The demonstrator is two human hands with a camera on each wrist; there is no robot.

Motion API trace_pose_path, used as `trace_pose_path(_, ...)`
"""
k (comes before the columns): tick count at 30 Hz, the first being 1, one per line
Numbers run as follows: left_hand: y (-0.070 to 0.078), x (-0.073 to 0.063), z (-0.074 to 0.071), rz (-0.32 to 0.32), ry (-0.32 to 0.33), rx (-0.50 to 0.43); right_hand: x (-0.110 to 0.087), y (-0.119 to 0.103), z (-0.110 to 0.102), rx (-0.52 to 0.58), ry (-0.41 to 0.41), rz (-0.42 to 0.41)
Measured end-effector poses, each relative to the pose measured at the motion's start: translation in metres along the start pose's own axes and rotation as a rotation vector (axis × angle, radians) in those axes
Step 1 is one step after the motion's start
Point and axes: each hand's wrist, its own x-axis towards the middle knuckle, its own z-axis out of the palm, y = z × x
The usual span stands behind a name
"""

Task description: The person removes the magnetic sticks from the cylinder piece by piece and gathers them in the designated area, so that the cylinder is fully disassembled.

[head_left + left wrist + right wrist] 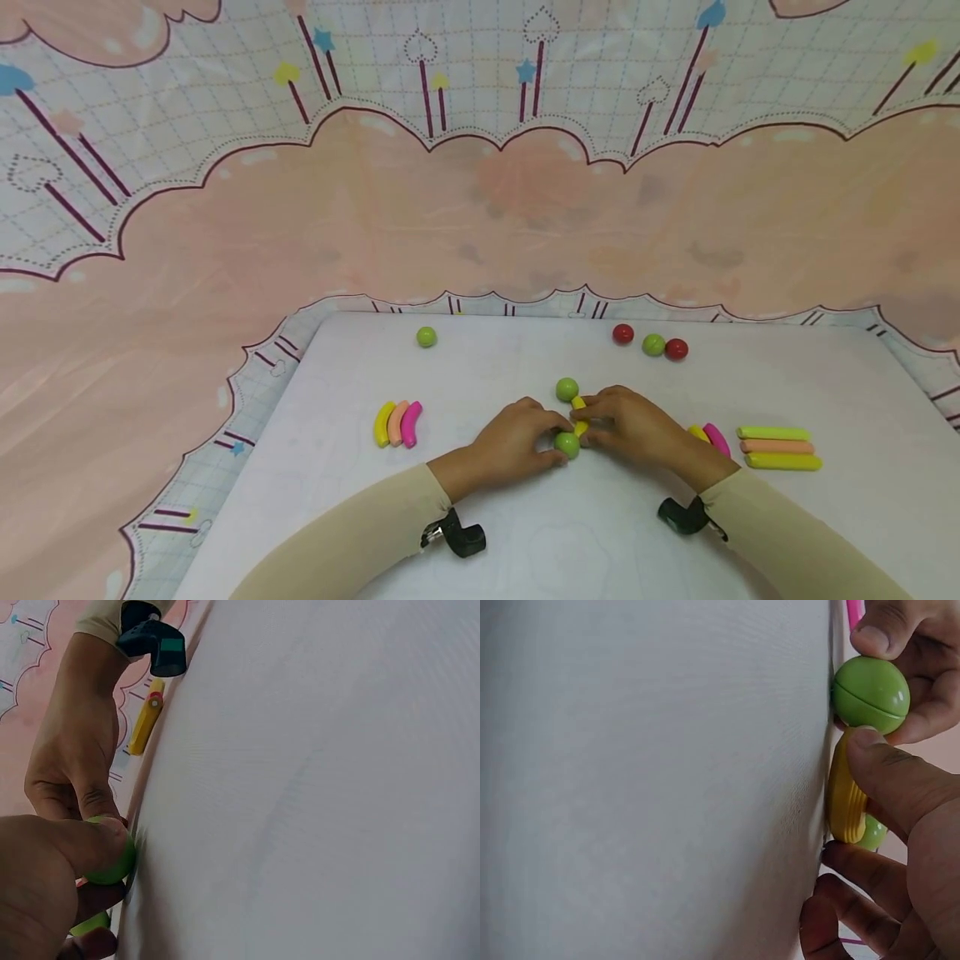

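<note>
My left hand (510, 442) holds a green ball (567, 445) between thumb and fingers on the white board. Close beside it, my right hand (630, 425) pinches a curved yellow stick (845, 799) with ridges at one end. One end of this stick meets the held ball in the right wrist view. At the stick's far end, a second green ball (567, 389) rests on the board, untouched by either hand. In the left wrist view, the left thumb covers part of the held ball (112, 862).
Left of the hands lie three curved sticks (398, 423), yellow, peach and pink. A yellow and a pink curved stick (717, 439) are partly behind the right wrist, near three straight rods (776, 447). Along the board's (300, 517) back are a green ball (426, 337) and red balls (623, 334).
</note>
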Motion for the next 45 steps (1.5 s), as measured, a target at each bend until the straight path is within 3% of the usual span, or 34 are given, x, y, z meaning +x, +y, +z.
trace_pose_path(22, -0.003, -0.009, -0.003, 0.025, -0.039, -0.024, 0.002, -0.005, 0.000, -0.016, -0.023, 0.022)
trace_pose_path(34, -0.012, -0.017, -0.019, -0.038, -0.004, -0.091, 0.003, -0.004, 0.001, -0.003, -0.017, 0.053)
trace_pose_path(45, -0.023, -0.021, -0.045, -0.157, 0.071, -0.163, 0.004, -0.005, 0.003, 0.011, -0.024, 0.063)
